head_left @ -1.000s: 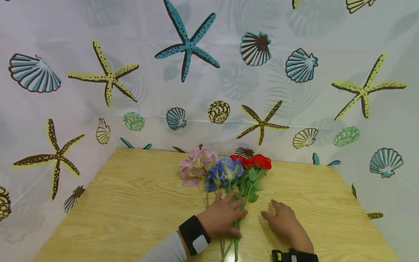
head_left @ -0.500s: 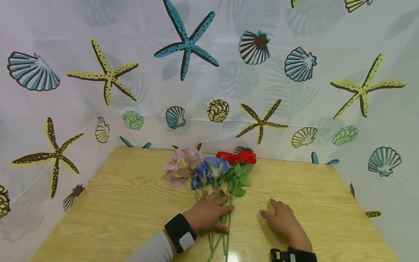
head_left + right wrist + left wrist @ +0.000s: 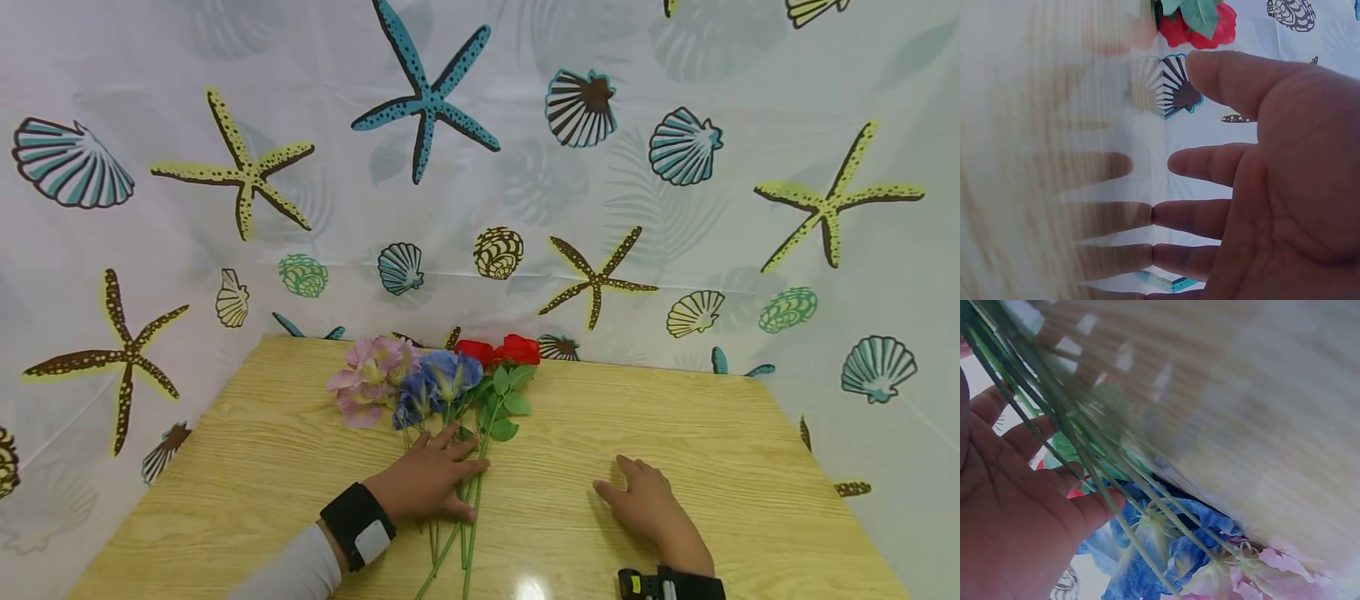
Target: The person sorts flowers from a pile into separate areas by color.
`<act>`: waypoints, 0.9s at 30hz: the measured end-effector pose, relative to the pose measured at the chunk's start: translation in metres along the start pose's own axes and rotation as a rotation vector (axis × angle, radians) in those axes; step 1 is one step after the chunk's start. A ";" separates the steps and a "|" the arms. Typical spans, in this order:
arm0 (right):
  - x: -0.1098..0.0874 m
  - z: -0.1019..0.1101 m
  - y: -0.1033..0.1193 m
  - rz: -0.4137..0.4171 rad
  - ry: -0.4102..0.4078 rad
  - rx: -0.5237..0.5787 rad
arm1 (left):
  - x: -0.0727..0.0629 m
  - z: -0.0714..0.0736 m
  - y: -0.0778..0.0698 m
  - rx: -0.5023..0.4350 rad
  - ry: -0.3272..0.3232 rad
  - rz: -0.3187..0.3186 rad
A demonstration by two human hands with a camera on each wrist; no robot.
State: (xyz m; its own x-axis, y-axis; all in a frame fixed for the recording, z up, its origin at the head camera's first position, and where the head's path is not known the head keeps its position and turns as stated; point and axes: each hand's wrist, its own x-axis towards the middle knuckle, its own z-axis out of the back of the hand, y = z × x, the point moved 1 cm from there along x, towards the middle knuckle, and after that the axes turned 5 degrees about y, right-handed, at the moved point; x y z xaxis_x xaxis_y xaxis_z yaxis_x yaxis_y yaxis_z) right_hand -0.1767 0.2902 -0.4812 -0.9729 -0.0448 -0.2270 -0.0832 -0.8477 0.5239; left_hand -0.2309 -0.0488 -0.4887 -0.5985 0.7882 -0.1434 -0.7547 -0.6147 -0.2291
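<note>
Spot: kinda looks like a curtained-off tabletop filming nook, can't tell if it's in a home, lab or office tbh
Backdrop: white printed fabric (image 3: pixel 480 187) hanging behind and along both sides, total shower-curtain vibes
Beachy print: starfish (image 3: pixel 429 102) and seashells (image 3: pixel 687 148) all over it
Surface (image 3: pixel 675 425): light wood-grain top, shiny enough to show a bright glare (image 3: pixel 531 588) up front
Wrist gear: black straps (image 3: pixel 349 523) on both wrists, a pale block on one, so yeah, recording setup more than regular room

Pink flowers (image 3: pixel 371 377), blue flowers (image 3: pixel 442 379), red flowers (image 3: pixel 519 350), green stems (image 3: pixel 473 533), shell-patterned white cloth (image 3: pixel 450 208)
</note>
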 end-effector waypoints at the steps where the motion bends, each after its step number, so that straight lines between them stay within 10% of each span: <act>1: 0.000 0.000 0.000 0.000 0.000 -0.001 | -0.003 0.000 0.003 -0.010 0.002 0.002; 27: -0.003 0.000 0.002 0.012 -0.003 -0.013 | -0.069 -0.003 0.074 -0.125 -0.054 0.045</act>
State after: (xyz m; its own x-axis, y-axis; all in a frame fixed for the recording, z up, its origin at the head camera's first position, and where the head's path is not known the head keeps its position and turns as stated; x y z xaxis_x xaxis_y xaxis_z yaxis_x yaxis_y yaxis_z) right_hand -0.1743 0.2887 -0.4800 -0.9743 -0.0532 -0.2188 -0.0691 -0.8540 0.5156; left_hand -0.2450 -0.1485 -0.4987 -0.6474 0.7549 -0.1048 -0.6893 -0.6386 -0.3422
